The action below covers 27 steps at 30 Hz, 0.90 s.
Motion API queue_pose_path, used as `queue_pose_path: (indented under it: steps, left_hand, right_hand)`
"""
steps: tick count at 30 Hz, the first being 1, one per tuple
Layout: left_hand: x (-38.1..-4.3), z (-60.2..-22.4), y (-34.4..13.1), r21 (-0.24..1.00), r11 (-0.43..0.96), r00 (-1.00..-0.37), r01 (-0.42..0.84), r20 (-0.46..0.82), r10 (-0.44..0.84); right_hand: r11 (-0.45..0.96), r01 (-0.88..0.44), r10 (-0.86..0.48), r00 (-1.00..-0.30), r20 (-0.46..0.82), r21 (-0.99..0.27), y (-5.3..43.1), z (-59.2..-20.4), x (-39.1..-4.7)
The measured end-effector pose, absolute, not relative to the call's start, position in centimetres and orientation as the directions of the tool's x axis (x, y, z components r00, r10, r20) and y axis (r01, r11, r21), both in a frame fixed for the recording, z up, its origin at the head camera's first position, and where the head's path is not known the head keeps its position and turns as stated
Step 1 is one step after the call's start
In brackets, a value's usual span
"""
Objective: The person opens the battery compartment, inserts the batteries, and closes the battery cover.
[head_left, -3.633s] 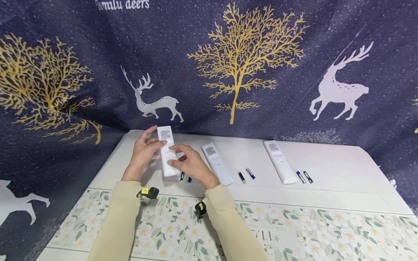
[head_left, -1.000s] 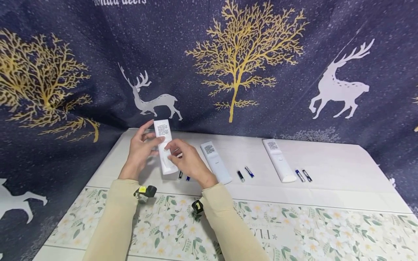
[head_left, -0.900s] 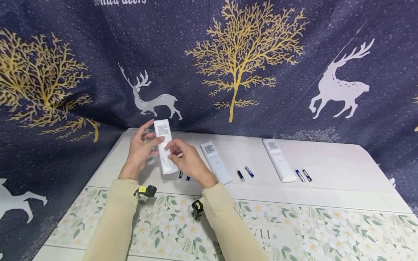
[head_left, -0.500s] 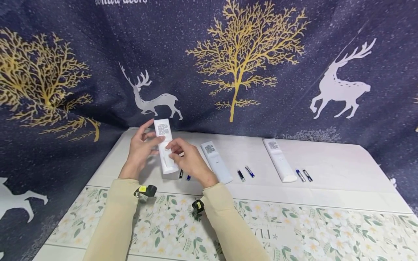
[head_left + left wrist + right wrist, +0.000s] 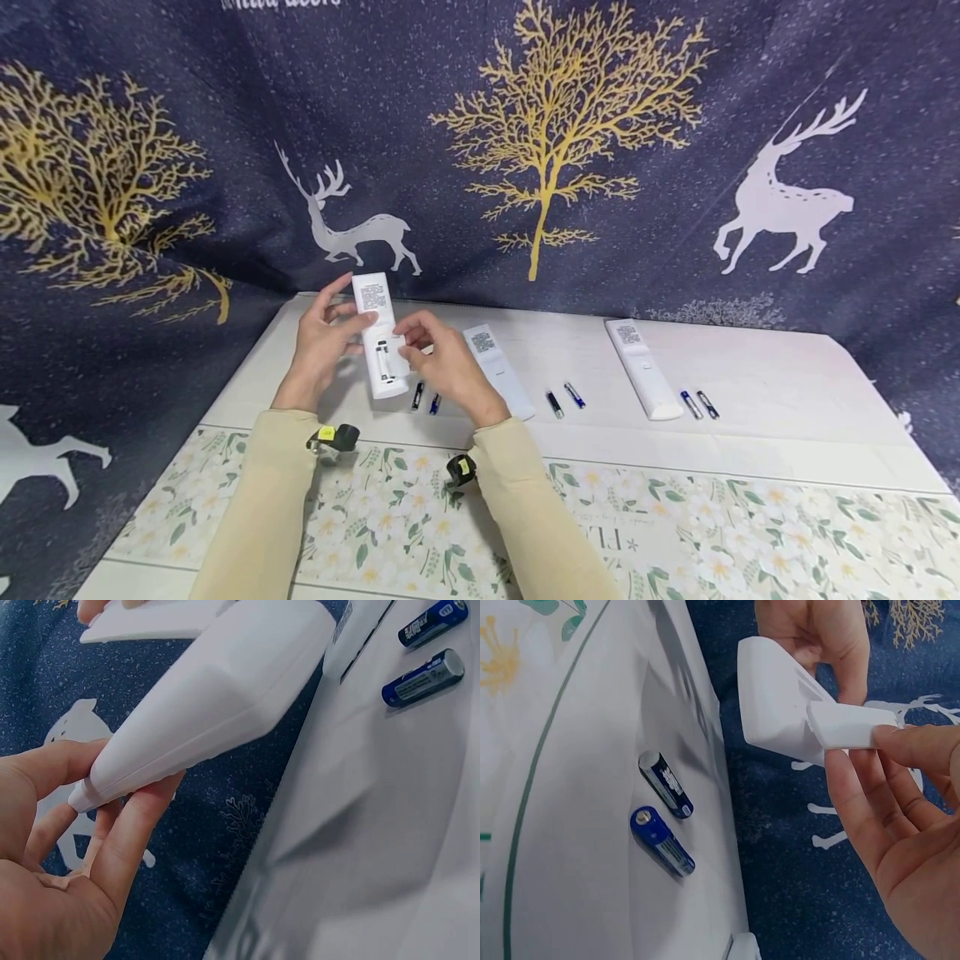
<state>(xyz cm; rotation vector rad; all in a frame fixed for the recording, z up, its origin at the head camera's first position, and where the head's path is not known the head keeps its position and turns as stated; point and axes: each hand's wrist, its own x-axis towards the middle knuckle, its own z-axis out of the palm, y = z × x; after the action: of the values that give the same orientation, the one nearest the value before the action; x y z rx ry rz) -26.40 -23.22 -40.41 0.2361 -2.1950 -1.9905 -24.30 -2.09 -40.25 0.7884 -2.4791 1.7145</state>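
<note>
My left hand [image 5: 321, 350] grips a white remote control [image 5: 372, 293] above the table, its printed back toward me. The thumb lies across the back and the other fingers are at the far edge. In its lower half the battery compartment [image 5: 385, 363] is uncovered; whether anything lies inside is too small to tell. My right hand [image 5: 453, 367] pinches the white battery cover [image 5: 844, 726] between thumb and fingers, just beside the remote's right edge. Below, a black-and-silver battery [image 5: 417, 396] and a blue battery [image 5: 435, 403] lie on the table.
A second white remote [image 5: 504, 379] lies right of my hands, partly hidden by the right one, with two batteries [image 5: 554, 404] beside it. Farther right lies another remote [image 5: 643, 371] with two batteries [image 5: 691, 404]. A dark patterned cloth [image 5: 480, 167] hangs behind the white table [image 5: 585, 446].
The battery cover has come off the remote, exposing the compartment. My right hand has moved slightly right with the cover. My left hand still holds the remote in nearly the same place.
</note>
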Motion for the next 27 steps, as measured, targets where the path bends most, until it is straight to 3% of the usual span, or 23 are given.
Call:
queue_pose_path:
  steps: [27]
  left_hand:
    - [-26.5,-40.1,-23.6,0.999,0.036,-0.971,0.0,0.008,-0.238]
  right_hand:
    - [0.3,-0.371,-0.361,-0.897,0.256,-0.879,-0.6,-40.6,-24.0]
